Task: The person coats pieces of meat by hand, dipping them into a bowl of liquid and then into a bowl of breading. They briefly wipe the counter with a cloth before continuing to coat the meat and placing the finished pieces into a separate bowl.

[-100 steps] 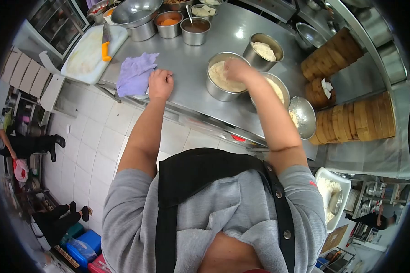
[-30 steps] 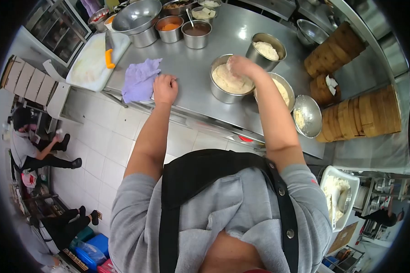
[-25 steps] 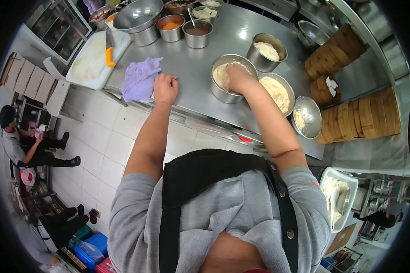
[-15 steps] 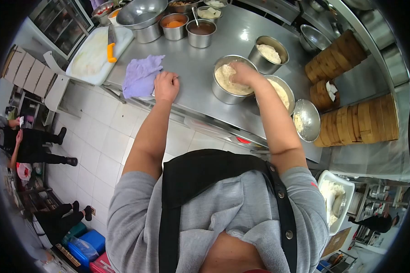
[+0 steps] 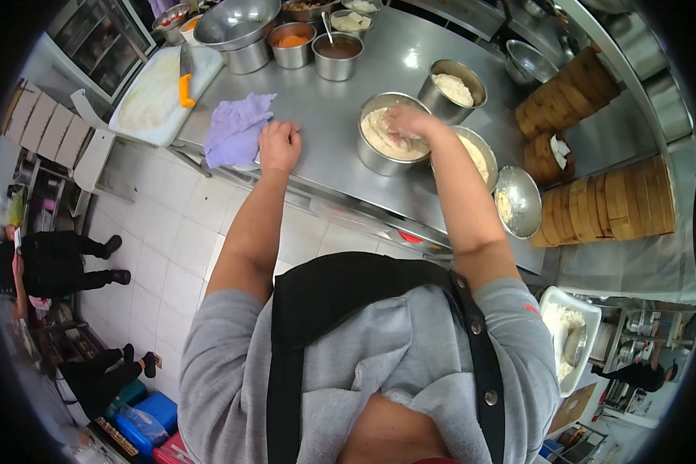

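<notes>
My right hand [image 5: 410, 124] is inside a round steel pot [image 5: 371, 158], its fingers stretched out against a pale, floury mixture [image 5: 379, 131]. The fingertips are partly lost in the mixture. Loosely curled, my left hand [image 5: 280, 145] rests at the front edge of the steel table, with nothing visible in it. A crumpled purple cloth [image 5: 236, 131] lies directly beside it on the left. Behind the pot stands a second steel pot [image 5: 455, 97] of pale crumbly stuff. Another container [image 5: 479, 155] with a similar mixture sits partly under my right forearm.
A metal bowl [image 5: 522, 203] leans at the table's right edge, near stacked bamboo steamers [image 5: 611, 205]. At the far left, a knife [image 5: 185, 89] lies on a white cutting board [image 5: 143, 108]. Steel pots [image 5: 338, 60] line the back. Other people [image 5: 46, 263] stand in the room behind.
My right hand has turned flatter in the pot, and its fingers now show more over the mixture. My left hand stays by the cloth. A person at the left has shifted.
</notes>
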